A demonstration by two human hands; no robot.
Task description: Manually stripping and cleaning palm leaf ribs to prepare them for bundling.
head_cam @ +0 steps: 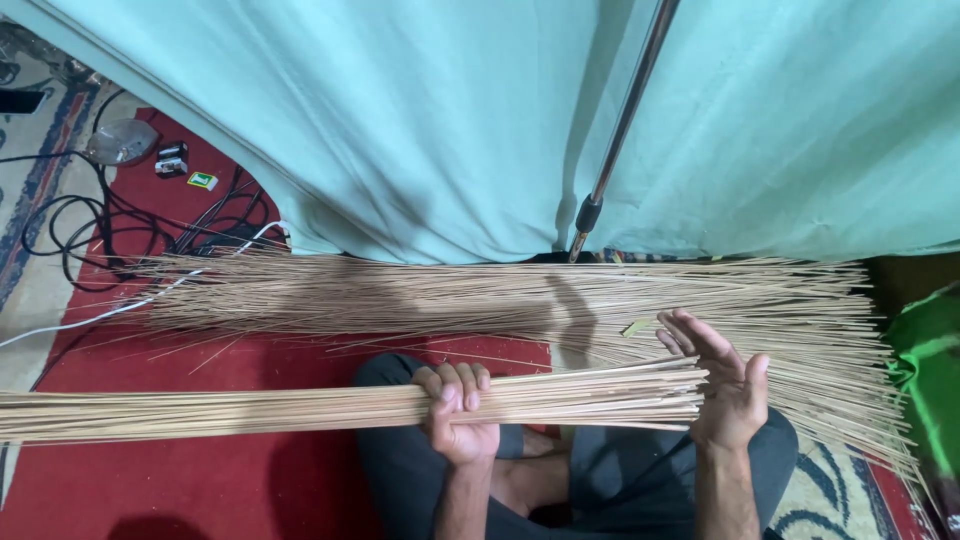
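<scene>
A thick bundle of thin tan sticks (300, 408) lies level across the person's lap, its long end running off toward the left edge of the view. The left hand (458, 410) is clenched around the bundle near its middle. The right hand (725, 385) is spread flat, palm pressed against the bundle's cut ends, which sit nearly flush with only a few tips out of line; it grasps nothing. So the gathering and squaring of this bundle looks mostly done, though no tie or band shows on it.

Just beyond the bundle, a much larger loose heap of sticks (520, 300) is spread across the red carpet (180, 480), fanned out and unsorted, which suggests plenty is left to gather. Behind that heap hangs a pale green cloth (400, 120) with a metal pole (620, 130) leaning down in front of it. Far left of the bundle, black cables (110, 225) coil on the carpet.
</scene>
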